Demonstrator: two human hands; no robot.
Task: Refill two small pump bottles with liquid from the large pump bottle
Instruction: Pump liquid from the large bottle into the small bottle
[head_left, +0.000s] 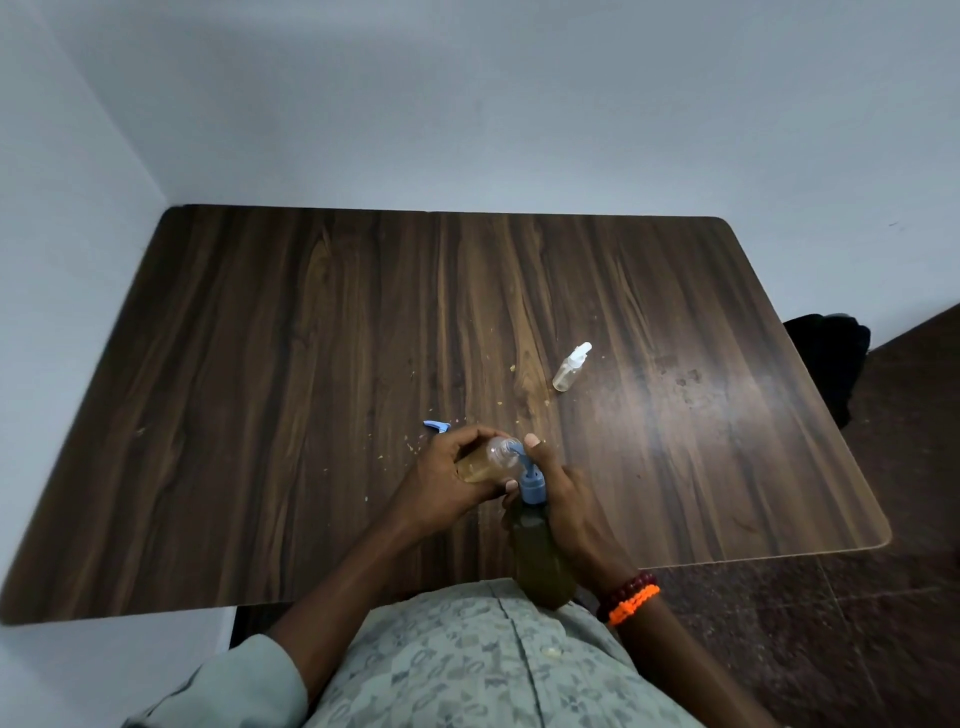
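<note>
My left hand (447, 467) grips a small clear bottle (485, 460) with amber liquid, tilted on its side, its open mouth against the nozzle of the large bottle's blue pump (527, 478). My right hand (561, 499) wraps the large bottle (540, 561) of dark amber liquid, with the thumb at the pump head. The large bottle leans toward my body over the table's front edge. A second small bottle (570, 368) with a white pump cap lies on the table, farther back and to the right. A blue pump cap (436, 427) lies just behind my left hand.
The dark wooden table (260, 364) fills the view, with walls at its far and left sides. Small crumbs or drips dot the table near my hands. A dark object (831, 358) sits past the right edge. Beaded bracelets (631, 597) ring my right wrist.
</note>
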